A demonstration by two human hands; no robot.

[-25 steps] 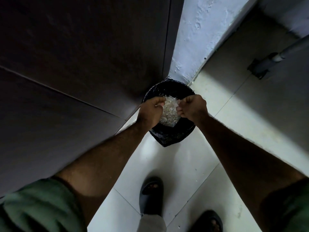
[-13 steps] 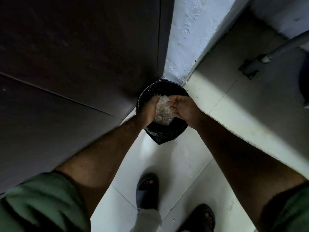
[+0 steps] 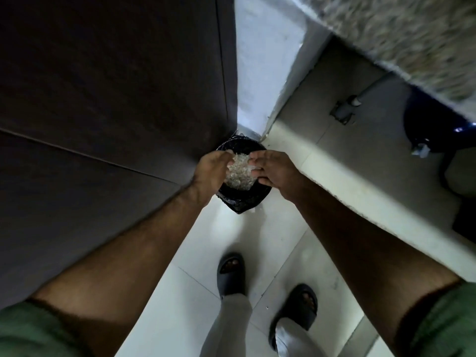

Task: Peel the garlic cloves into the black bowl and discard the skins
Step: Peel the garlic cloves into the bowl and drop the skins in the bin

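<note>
Left hand [image 3: 210, 171] sat over the lined bin [image 3: 242, 202], fingers curled down at the pale garlic skins [image 3: 239, 172]; whether they pinched any was unclear. Right hand [image 3: 274, 173] opposite, fingers spread straight, touching the heap. Risk: light skins could drift past the rim onto the floor [image 3: 226, 235] if released too high.

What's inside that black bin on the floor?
A pale heap of garlic skins fills the black-lined bin. The left hand and right hand cover its edges; anything beneath is hidden.
</note>
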